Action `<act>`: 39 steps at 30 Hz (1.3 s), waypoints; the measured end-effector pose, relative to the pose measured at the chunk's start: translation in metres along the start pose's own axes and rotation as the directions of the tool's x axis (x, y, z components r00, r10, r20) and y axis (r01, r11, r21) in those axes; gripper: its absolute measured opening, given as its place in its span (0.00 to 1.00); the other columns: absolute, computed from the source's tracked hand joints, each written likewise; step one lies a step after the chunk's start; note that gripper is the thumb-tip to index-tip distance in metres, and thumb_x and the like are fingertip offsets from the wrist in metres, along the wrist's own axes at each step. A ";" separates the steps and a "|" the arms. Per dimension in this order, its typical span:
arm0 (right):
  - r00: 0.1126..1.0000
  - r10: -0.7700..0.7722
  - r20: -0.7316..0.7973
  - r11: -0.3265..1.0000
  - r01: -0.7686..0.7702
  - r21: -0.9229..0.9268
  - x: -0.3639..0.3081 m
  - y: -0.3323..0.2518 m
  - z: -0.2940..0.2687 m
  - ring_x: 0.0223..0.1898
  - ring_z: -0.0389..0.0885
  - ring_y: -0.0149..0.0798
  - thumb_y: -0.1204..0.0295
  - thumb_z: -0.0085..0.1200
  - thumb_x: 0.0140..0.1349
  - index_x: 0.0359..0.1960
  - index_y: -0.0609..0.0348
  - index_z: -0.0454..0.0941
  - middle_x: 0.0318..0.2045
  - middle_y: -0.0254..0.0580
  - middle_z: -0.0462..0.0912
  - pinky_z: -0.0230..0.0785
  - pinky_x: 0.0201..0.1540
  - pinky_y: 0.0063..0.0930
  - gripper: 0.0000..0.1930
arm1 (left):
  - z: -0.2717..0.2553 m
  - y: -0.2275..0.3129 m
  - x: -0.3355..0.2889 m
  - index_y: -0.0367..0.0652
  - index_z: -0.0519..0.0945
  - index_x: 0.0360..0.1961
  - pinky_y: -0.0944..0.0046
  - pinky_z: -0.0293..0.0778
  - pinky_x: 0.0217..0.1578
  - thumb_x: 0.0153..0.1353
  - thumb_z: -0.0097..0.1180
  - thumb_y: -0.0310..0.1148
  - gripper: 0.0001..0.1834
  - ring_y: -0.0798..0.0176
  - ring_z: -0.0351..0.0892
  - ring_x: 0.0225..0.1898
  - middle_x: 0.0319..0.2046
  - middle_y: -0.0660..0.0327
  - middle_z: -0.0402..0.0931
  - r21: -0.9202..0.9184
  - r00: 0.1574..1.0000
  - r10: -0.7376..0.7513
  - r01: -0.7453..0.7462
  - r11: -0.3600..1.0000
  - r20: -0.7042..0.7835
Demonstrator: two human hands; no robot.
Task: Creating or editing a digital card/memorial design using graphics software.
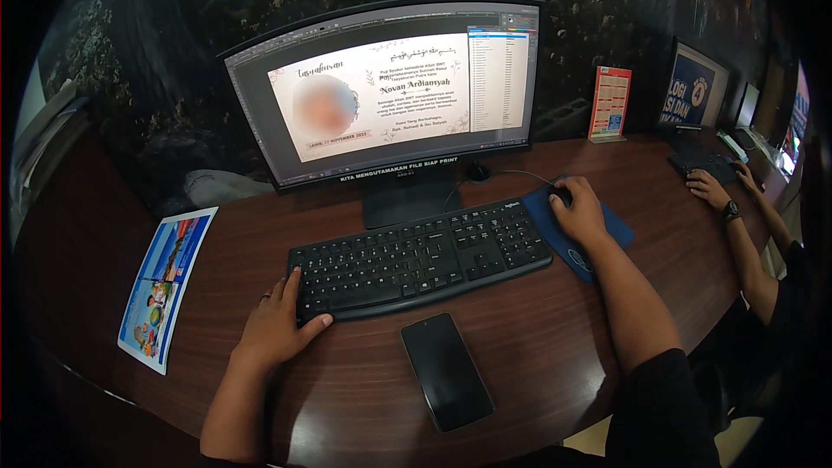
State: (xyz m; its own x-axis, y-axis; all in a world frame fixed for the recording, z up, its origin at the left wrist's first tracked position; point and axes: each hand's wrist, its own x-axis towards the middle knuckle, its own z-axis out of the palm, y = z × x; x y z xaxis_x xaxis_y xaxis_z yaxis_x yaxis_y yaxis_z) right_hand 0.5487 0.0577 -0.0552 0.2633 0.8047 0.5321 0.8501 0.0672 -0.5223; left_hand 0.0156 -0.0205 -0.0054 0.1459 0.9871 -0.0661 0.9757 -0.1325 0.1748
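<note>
My left hand (276, 328) rests at the left end of a black keyboard (416, 260), its fingertips at the leftmost keys and its thumb apart by the front edge. It holds nothing. My right hand (581, 212) is curled over a dark computer mouse (562, 198) on a blue mouse pad (614, 227); most of the mouse is hidden under the fingers. Behind the keyboard stands a wide monitor (364, 104) on a black stand. A card design with a round blurred picture and a list panel fill its screen.
A dark phone (446, 371) lies in front of the keyboard on the brown wooden desk (347, 390). At the left is a colourful printed sheet (167, 290). A red desk calendar (610, 104) stands behind the mouse pad. Far right, a co-worker's hands (709, 189) are at another keyboard (693, 163).
</note>
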 end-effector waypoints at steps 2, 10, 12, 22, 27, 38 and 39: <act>1.000 0.001 0.002 1.000 -0.001 0.006 0.000 0.001 0.000 0.56 0.82 0.57 0.69 0.65 0.62 0.51 0.59 0.84 0.53 0.51 0.82 0.74 0.60 0.46 0.16 | 0.000 0.000 0.000 0.37 0.53 0.80 0.43 0.66 0.71 0.63 0.64 0.61 0.57 0.33 0.67 0.73 0.73 0.34 0.64 -0.002 1.000 0.005 -0.005 1.000 -0.004; 1.000 0.005 0.017 1.000 -0.005 0.002 0.001 0.003 0.000 0.58 0.80 0.57 0.68 0.65 0.62 0.52 0.58 0.83 0.54 0.51 0.81 0.72 0.62 0.46 0.17 | 0.000 0.001 0.000 0.37 0.53 0.80 0.43 0.66 0.71 0.63 0.64 0.62 0.57 0.33 0.67 0.72 0.73 0.35 0.64 -0.005 1.000 0.007 -0.007 1.000 -0.009; 1.000 -0.001 0.011 1.000 0.001 0.003 0.001 0.003 0.001 0.58 0.80 0.57 0.68 0.65 0.62 0.52 0.58 0.83 0.55 0.51 0.81 0.72 0.62 0.46 0.17 | 0.000 0.001 -0.001 0.38 0.53 0.81 0.43 0.66 0.71 0.63 0.64 0.62 0.57 0.33 0.67 0.72 0.73 0.35 0.64 0.006 1.000 -0.004 0.004 1.000 -0.006; 1.000 0.006 0.027 1.000 -0.007 0.023 -0.001 0.001 0.000 0.58 0.80 0.56 0.68 0.65 0.62 0.53 0.58 0.82 0.55 0.51 0.81 0.73 0.62 0.46 0.18 | 0.001 0.001 0.001 0.38 0.53 0.81 0.44 0.67 0.70 0.63 0.64 0.63 0.57 0.33 0.68 0.72 0.72 0.35 0.65 0.031 1.000 -0.008 0.007 0.999 0.002; 0.999 -0.036 0.000 0.999 0.036 -0.009 0.001 0.003 0.003 0.58 0.80 0.57 0.69 0.65 0.63 0.51 0.58 0.82 0.55 0.51 0.81 0.72 0.62 0.46 0.16 | 0.003 -0.004 0.004 0.37 0.56 0.80 0.41 0.68 0.69 0.61 0.63 0.66 0.58 0.31 0.69 0.71 0.70 0.34 0.67 0.016 0.998 0.015 -0.014 1.000 -0.059; 0.960 -0.235 -0.152 0.950 0.193 -0.246 -0.004 -0.026 -0.004 0.64 0.76 0.59 0.62 0.66 0.64 0.59 0.58 0.78 0.59 0.53 0.80 0.66 0.66 0.53 0.24 | 0.004 -0.010 0.025 0.41 0.55 0.81 0.39 0.68 0.69 0.50 0.58 0.83 0.71 0.27 0.66 0.72 0.71 0.35 0.67 0.003 1.000 0.015 -0.015 1.000 -0.024; 0.907 -0.355 -0.225 0.922 0.301 -0.243 -0.005 -0.041 -0.005 0.65 0.75 0.59 0.62 0.66 0.64 0.59 0.59 0.77 0.60 0.53 0.79 0.65 0.67 0.52 0.25 | 0.002 -0.008 0.027 0.41 0.55 0.81 0.40 0.69 0.69 0.49 0.58 0.84 0.71 0.28 0.66 0.72 0.70 0.35 0.67 0.006 1.000 0.028 -0.028 1.000 -0.008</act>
State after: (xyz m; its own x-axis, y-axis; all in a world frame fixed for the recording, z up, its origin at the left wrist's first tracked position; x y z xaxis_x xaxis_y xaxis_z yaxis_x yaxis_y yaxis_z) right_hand 0.5148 0.0479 -0.0325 0.0391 0.5737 0.8181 0.9740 0.1608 -0.1594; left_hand 0.0119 0.0072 -0.0102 0.1716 0.9837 -0.0537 0.9721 -0.1602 0.1711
